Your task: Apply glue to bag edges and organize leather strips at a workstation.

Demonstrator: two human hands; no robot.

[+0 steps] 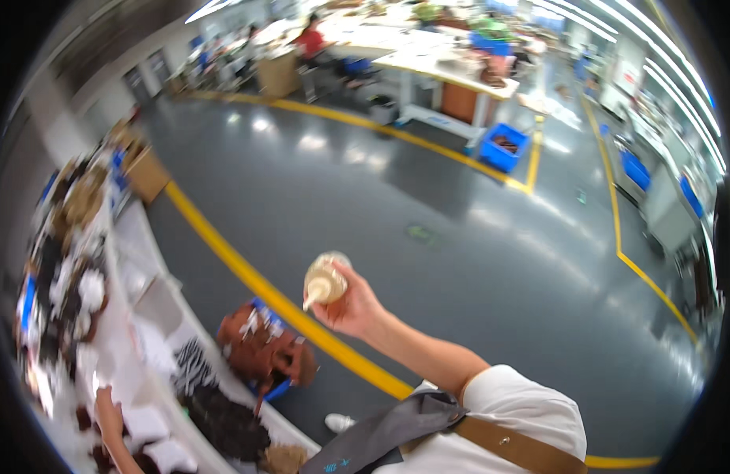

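Observation:
My right hand (351, 304) is closed around a squeeze bottle (326, 283) with a cream, pointed nozzle. I hold it out over the grey floor, with the nozzle tilted down and left. At the lower left, my left hand (107, 403) is over the cluttered white workbench (124, 347), beside a small bright white patch. It is small and blurred, so its fingers and anything in them do not show clearly. Dark and white pieces lie around that hand.
Below the bench stands a blue crate heaped with brown pieces (266, 347). A shelf holds dark scraps (223, 419). Yellow lines (246, 272) cross the floor. Farther off are a blue bin (503, 148), a white table (436, 63) and a seated person in red (310, 39).

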